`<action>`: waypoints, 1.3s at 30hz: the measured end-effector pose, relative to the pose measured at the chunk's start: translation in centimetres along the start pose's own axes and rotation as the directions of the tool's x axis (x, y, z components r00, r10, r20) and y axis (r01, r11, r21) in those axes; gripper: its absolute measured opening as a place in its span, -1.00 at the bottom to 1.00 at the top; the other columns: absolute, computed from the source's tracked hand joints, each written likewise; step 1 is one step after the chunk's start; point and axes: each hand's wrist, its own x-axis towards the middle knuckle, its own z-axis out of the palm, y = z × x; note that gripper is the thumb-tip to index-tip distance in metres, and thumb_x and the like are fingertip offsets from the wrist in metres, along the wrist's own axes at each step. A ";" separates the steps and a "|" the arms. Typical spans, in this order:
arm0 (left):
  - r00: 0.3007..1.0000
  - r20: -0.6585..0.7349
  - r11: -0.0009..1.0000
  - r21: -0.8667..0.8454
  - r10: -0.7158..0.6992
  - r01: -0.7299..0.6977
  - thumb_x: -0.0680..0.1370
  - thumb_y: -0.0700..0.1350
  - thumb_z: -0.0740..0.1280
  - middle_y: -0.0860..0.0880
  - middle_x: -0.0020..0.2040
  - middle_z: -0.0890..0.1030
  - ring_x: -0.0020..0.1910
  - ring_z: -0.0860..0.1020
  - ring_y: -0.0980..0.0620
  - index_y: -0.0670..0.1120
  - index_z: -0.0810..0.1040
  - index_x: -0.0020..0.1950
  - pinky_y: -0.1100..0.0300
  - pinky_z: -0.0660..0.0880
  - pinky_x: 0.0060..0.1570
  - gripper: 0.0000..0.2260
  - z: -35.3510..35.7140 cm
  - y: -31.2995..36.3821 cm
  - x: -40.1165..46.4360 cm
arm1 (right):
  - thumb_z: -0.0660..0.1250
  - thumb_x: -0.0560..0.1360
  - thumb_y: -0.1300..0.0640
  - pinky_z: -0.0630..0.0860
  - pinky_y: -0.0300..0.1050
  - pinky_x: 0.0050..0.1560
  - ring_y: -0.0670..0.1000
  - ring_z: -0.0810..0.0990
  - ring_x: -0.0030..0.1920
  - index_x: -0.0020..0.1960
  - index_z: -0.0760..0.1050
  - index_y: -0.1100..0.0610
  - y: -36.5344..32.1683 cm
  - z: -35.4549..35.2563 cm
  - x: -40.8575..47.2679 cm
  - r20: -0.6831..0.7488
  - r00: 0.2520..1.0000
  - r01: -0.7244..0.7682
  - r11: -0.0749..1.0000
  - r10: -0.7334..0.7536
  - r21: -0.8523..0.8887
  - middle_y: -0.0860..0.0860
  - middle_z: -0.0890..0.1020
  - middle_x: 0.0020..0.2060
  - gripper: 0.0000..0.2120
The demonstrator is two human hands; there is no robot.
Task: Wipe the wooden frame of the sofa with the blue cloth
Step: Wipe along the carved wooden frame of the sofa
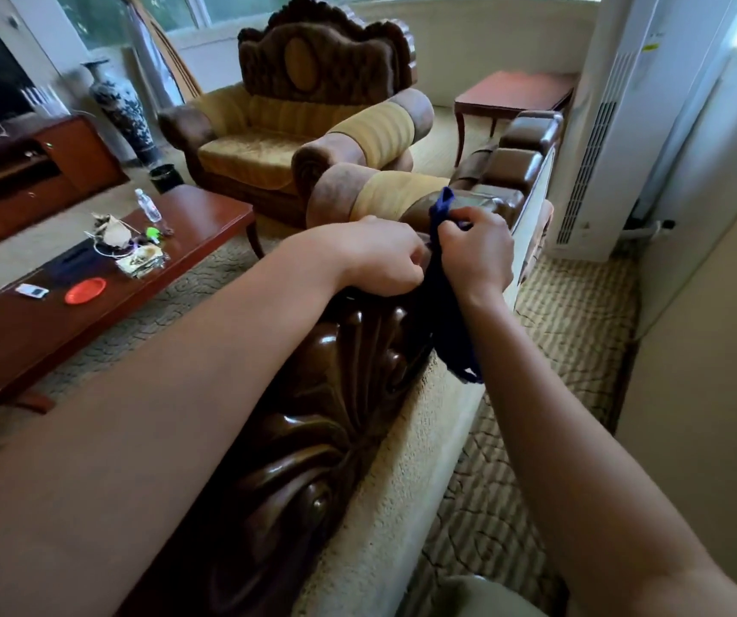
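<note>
Head view, the only one: left hand (pixel 380 260) curled, fingertips pinching the near edge of the blue cloth (pixel 444 296); right hand (pixel 478 251) just beside it, fingers closed round the same cloth, a short tuft poking up above its knuckles and a longer tail drooping below its wrist. Cloth stretched between the two hands — held just over the carved wooden frame (pixel 313 416) of the sofa back, whether actually touching the wood hidden under the left palm. Soft, limp, light by the look of the hang; likely to bunch and slide unless gathered into a pad. Best gripped as a wad in one palm, loose tail tucked in, so no end trails or snags. Frame below and toward the body from the hands: glossy, hard, deeply scalloped — probably slick on the ridges, with grooves needing fingertip pressure through the fabric. Beyond the right hand, rounded glossy blocks (pixel 518 167) continuing along the top rail. Left of the left hand, well apart, coffee table (pixel 10 331) with a red dish (pixel 85 290) and a water bottle (pixel 148 206).
</note>
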 end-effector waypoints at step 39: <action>0.655 -0.734 0.984 0.116 0.179 -0.138 0.52 -0.08 0.19 -0.16 -0.08 0.52 -0.15 0.43 0.00 -0.25 0.56 0.04 0.17 0.32 -0.18 -0.72 1.8 -0.1 -5.8 | 0.18 0.35 -0.03 0.38 -0.05 -0.20 -0.05 0.40 -0.29 -0.16 0.41 0.18 4.2 1.4 -24.6 -0.114 0.992 0.006 0.863 0.061 0.506 -0.03 0.46 -0.32 -0.73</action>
